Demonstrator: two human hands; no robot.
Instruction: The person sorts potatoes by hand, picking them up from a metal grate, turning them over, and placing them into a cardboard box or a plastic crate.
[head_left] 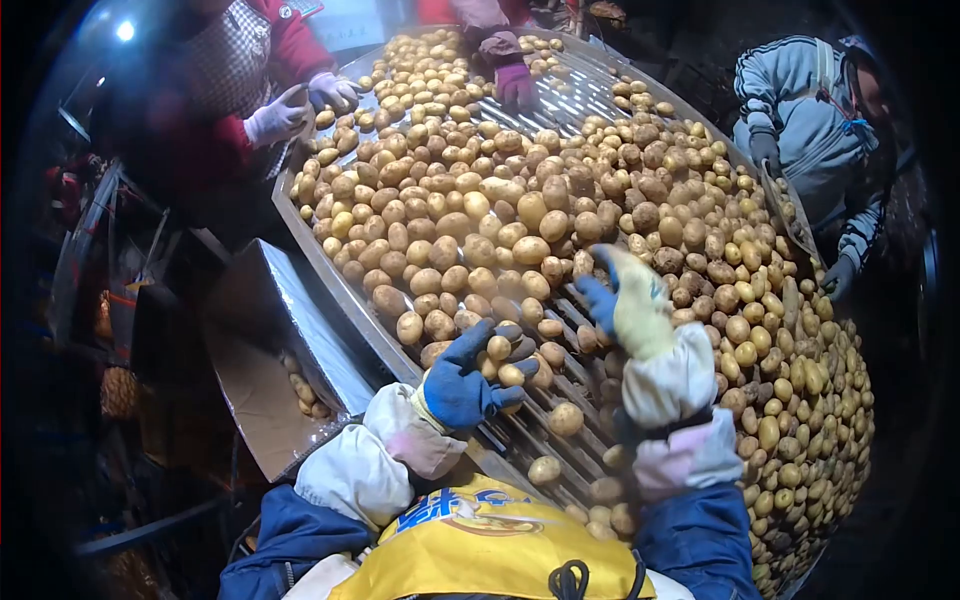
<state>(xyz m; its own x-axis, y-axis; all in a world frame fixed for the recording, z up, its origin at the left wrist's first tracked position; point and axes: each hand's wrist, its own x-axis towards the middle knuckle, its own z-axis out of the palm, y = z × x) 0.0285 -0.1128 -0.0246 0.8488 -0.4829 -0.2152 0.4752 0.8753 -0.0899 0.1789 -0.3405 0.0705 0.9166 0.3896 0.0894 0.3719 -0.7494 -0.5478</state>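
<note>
My left hand point(470, 380), in a blue glove, is turned palm up with its fingers curled round several small potatoes point(499, 348). Over the slatted table, my right hand point(630, 300) wears a blue and pale yellow glove. Its fingers are apart and hold nothing visible; they hover just above the potatoes point(532, 247). Below my hands, bare metal slats point(575, 385) show between scattered potatoes. One loose potato point(565, 419) lies on the slats between my forearms.
A cardboard box point(262, 370) with some potatoes stands left of the table's metal rim point(345, 300). Co-workers' gloved hands are at the upper left point(280, 115) and the top point(514, 85). A person in grey point(810, 110) bends over the right edge.
</note>
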